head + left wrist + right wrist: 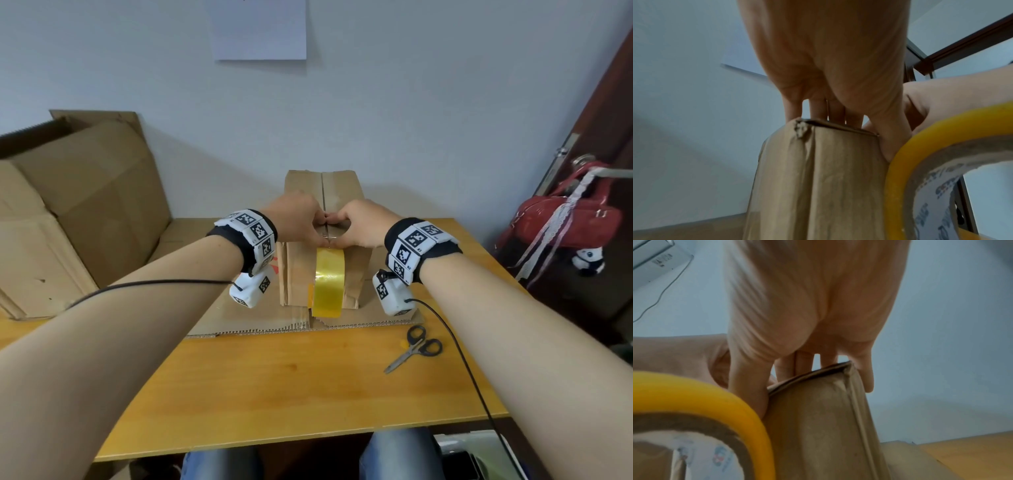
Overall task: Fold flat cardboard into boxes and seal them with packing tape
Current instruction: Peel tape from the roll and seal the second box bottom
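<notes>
1. The box [325, 240] stands on flat cardboard [376, 317] on the table [291, 383], with the tape roll [328, 286] against its near side.
2. The left hand [294, 219] and right hand [363, 224] press straight fingers on its top seam.
3. Scissors [412, 349] lie right; big cartons [78, 212] stand left.
4. The fingertips hide the tape end.

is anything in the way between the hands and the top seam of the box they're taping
Nothing visible. The left hand and right hand already rest on top of the box at its seam, and the tape roll hangs in front, below them.
</notes>
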Available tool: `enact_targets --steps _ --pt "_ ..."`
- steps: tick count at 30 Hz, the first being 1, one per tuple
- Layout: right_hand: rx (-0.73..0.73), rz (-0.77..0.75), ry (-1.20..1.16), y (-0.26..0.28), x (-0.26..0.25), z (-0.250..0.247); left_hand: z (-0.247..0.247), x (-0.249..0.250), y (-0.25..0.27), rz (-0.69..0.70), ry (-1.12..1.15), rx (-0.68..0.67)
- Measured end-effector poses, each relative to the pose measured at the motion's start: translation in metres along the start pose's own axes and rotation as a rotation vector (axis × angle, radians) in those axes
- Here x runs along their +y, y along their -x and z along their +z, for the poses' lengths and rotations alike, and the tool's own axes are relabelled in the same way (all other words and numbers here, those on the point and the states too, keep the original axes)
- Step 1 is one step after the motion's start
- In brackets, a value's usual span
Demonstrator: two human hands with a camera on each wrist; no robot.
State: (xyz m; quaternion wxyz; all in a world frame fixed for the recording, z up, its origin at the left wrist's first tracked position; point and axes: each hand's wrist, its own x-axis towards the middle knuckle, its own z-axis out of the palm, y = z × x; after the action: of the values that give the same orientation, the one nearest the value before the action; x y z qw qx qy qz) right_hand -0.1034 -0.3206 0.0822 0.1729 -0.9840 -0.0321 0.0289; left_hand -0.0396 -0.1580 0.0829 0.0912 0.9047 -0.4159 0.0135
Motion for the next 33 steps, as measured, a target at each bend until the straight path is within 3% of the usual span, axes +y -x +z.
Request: enact_targets --steps 11,17,21,26,28,33 --pt "0.029 0.036 -0.185 0.008 0.001 0.005 0.000 -0.001 0.009 -0.098 0.216 -0.003" --pt "0.094 0.037 -0.311 0.021 -0.004 0.009 -0.003 0.009 0.016 -0.088 0.160 -0.016" --pt "0.300 0.067 -0.410 0.040 0.005 0.005 -0.012 0.020 0.021 -0.069 0.213 0.047" --pt "0.517 0.224 -0.557 0.058 0.031 0.009 -0.020 0.060 0.026 0.034 0.321 0.134" --pt "0.488 0.309 -0.538 0.068 0.041 0.011 -0.019 0.082 0.025 0.079 0.329 0.113" --pt "0.206 0.512 -0.310 0.098 0.068 0.024 0.006 0.137 0.014 0.186 0.319 0.028"
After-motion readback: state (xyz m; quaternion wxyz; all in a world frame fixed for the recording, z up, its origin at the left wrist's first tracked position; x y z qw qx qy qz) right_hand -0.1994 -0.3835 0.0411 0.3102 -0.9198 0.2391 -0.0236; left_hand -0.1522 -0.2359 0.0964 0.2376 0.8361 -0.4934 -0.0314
